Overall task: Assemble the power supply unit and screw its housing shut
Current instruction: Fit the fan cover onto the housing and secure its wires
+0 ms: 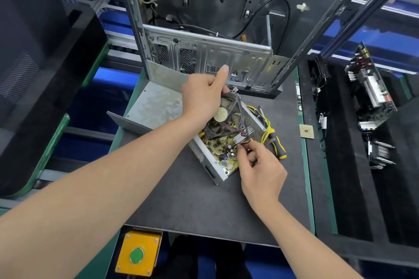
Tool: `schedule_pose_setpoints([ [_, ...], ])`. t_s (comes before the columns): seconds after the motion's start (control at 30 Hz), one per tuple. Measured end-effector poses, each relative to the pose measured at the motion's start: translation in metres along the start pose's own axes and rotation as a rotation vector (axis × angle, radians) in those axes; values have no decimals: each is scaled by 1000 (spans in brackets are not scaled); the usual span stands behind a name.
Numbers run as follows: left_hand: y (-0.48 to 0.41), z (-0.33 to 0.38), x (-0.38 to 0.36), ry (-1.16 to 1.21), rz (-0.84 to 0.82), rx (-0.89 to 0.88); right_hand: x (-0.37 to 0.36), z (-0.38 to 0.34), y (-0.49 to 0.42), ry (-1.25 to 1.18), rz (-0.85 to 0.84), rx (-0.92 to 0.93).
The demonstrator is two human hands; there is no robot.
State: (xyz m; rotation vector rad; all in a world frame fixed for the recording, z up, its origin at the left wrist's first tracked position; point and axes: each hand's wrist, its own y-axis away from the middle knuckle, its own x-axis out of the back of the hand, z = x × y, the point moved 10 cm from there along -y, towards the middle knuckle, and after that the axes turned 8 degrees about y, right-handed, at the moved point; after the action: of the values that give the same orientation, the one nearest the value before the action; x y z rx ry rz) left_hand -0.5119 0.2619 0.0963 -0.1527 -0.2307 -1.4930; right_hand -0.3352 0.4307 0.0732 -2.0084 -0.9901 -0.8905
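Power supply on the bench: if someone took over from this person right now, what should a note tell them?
Left hand holds the fan tilted above the open housing.
Right hand pinches the fan lead by the circuit board.
Done: board sits in the housing.
To do: seat the fan, close the housing, drive screws. The screwdriver lies right of the housing; a grey panel, likely the cover, lies on its other side.
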Motion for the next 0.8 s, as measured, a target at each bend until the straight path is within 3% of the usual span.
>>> schedule_pose_setpoints([
  [0.43,1,-3,1,35,-1,23,-4,15,1,-25,-80,-152],
  [0.8,1,-3,1,31,-9,29,1,-2,2,34,-44,-58],
])
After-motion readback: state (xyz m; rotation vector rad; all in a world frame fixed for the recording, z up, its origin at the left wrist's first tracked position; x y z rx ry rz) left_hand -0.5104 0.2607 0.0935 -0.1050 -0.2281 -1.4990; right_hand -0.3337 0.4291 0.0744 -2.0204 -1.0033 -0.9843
